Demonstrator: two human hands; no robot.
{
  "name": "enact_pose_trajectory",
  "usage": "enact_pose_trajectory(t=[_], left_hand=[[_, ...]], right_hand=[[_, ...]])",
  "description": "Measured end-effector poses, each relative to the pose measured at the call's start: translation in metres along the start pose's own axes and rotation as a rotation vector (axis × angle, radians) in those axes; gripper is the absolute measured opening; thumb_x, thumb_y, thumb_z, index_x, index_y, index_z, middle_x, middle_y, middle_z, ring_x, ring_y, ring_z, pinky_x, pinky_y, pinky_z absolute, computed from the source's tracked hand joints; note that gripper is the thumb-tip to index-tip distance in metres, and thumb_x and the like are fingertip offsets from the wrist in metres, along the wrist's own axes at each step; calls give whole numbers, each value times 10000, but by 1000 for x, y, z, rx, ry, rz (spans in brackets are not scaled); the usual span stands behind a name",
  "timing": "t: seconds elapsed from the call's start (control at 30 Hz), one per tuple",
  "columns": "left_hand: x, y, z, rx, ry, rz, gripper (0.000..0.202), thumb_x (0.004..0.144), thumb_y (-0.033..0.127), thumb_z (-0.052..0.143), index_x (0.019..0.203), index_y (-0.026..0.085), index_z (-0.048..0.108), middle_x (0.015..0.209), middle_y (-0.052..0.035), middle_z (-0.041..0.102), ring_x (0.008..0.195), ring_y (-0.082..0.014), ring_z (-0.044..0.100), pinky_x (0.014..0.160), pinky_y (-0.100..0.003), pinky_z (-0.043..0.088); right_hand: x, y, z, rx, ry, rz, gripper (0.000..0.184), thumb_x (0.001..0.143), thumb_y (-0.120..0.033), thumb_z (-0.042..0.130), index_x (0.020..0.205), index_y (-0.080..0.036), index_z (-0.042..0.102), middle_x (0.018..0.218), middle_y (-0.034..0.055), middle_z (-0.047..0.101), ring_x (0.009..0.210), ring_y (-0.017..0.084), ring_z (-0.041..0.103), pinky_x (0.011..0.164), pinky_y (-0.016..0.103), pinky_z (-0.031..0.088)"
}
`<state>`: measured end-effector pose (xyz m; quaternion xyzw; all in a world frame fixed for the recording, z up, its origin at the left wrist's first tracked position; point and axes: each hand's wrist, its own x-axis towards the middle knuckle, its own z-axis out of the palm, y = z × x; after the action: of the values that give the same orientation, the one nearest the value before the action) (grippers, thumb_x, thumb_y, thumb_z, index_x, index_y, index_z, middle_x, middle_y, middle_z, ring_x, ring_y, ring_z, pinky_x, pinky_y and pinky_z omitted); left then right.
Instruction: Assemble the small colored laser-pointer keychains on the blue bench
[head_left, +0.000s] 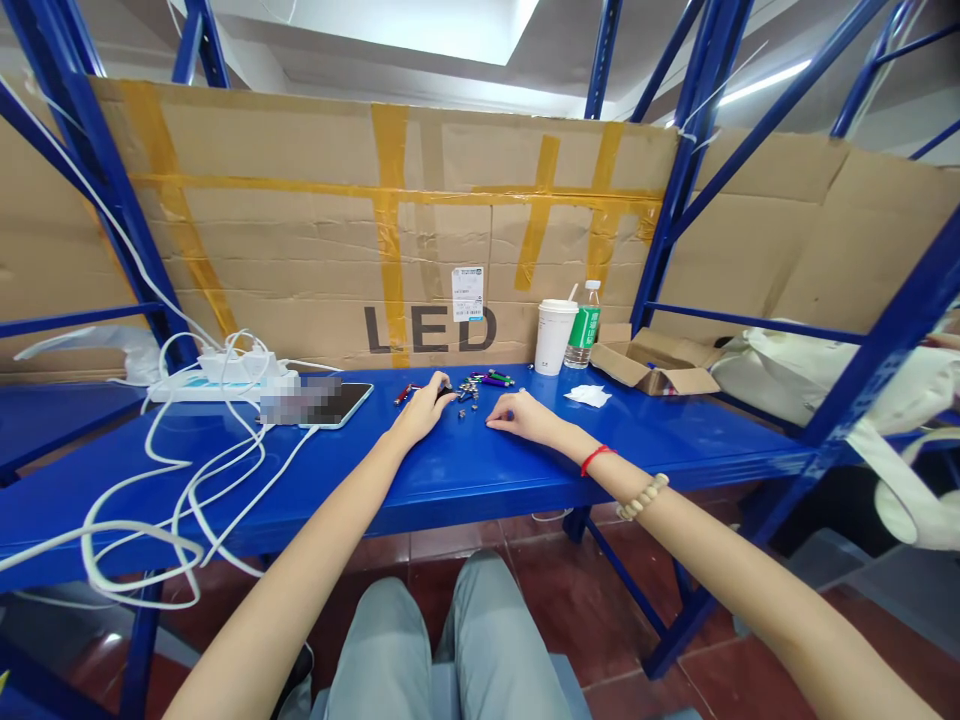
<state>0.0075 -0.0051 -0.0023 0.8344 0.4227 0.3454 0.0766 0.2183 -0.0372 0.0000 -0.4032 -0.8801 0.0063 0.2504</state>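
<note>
Both my arms reach out over a blue metal shelf (450, 470). My left hand (424, 405) rests on it with fingers curled around a small dark part at its fingertips. My right hand (520, 415) lies palm down, fingers bent together over something small and blue. Between and behind the hands lies a scatter of several small parts (480, 384): metal pieces and purple, green and red pen-like bits. A red string and a bead bracelet (641, 497) sit on my right wrist.
A phone (341, 402) and a white power strip (225, 378) with looping white cables lie at left. A white paper cup (555, 336), a green-labelled bottle (584, 326), a tissue (588, 396) and an open cardboard box (652, 362) stand at right. Taped cardboard forms the back wall.
</note>
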Motion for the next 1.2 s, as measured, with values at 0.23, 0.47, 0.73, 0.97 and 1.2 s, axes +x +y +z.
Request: enact_pose_trajectory(t=[0.23,0.47,0.73,0.97,1.2], left_hand=[[2,3,-1,-15,31,72,168,797,326,425,929,223,439,744,16,545,697,-130,528,713,-241,403],[-1,11,-6,18,107,93,125,818,305,400,870,213,467,810,1,588,739,-131,559,718,-226,407],[-5,16,-6,80,119,196,203,833,263,389,1027,234,442,917,-11,599,895,-135,559,777,-227,414],[-5,14,-2,69,63,276,405,846,251,340,1246,220,280,1116,-46,546,1027,-156,522,842,-256,408],[-5,11,0,134,38,188,452,846,203,306,1289,226,216,1120,-61,551,1011,-190,537,800,-291,436]], right_hand=[[6,-15,-1,-261,-54,76,136,772,-232,545,753,-200,676,791,57,656,750,169,592,671,237,418],[6,-25,12,-100,36,68,108,737,-164,576,730,-207,675,753,45,659,740,169,600,718,255,428],[14,-39,4,81,475,-6,163,781,-292,528,861,-228,654,883,28,653,833,160,583,777,279,442],[27,-53,16,88,530,-22,152,792,-264,510,830,-209,646,866,40,641,841,162,568,772,280,438],[43,-43,14,88,479,13,103,757,-231,556,757,-189,651,800,30,644,754,143,576,700,243,426]])
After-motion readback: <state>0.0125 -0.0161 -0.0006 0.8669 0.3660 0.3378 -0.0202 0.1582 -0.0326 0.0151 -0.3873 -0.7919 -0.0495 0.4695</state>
